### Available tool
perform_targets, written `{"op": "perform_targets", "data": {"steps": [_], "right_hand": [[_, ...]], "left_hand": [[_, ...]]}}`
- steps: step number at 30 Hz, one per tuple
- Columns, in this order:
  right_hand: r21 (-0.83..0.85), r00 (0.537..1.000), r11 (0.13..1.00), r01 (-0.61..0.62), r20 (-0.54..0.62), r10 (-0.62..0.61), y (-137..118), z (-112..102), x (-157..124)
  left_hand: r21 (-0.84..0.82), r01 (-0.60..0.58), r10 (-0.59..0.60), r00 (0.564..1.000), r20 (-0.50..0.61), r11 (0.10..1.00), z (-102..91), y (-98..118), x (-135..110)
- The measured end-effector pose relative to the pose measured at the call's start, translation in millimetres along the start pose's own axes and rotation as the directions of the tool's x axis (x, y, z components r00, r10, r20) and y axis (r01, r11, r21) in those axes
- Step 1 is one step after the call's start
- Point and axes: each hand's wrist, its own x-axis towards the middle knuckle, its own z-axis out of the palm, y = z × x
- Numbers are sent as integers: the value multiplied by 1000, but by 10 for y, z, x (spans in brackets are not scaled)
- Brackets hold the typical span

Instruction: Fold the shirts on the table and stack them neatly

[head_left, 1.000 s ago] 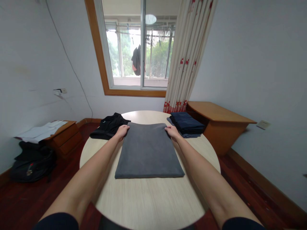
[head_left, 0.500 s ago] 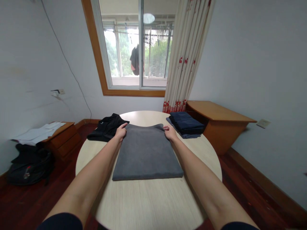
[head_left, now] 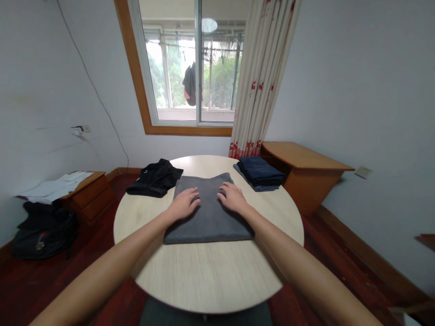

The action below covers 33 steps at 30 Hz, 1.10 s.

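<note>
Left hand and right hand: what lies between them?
In the head view, the middle of the folded gray cloth lies between the left hand and the right hand.

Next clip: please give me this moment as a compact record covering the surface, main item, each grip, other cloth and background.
Surface: round pale table
Main item: folded gray cloth, lying on the table, far edge wavy
Left grip: open, palm down on the cloth's left part
Right grip: open, palm down on its right part
Far left of table: black garment, rumpled
Far right of table: folded stack, dark blue on top
Background: window, patterned curtain
</note>
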Motion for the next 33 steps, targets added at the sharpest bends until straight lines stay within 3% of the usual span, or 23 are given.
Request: {"op": "perform_targets", "data": {"steps": [2,5,8,14,20,25,29,33], "right_hand": [[13,989,993,120,82,-121,-249,-9,-251],[34,960,980,197,196,-200,-464,16,-606],[-7,954,987,163,256,-156,-457,31,-858],[-87,977,996,27,215,-7,-198,-43,-1040],[-117,978,983,-141,138,156,-33,-57,-1084],[-131,957,949,-288,-25,287,-76,-115,-1152],[-119,931,928,-354,54,362,-124,-208,-1167],[-105,911,925,-366,161,379,-118,-305,-1107]], "left_hand": [[148,-151,127,978,165,977,134,224,-293],[249,-183,115,957,267,951,262,418,-647],[349,-132,40,965,259,928,283,440,-843],[500,-65,-24,985,170,863,164,327,-1047],[464,64,-114,990,81,884,-20,166,-1192],[377,282,-250,959,-133,882,-178,106,-1190],[213,319,-305,948,-95,924,-279,176,-1167],[167,352,-350,936,-46,921,-331,282,-1148]]}}
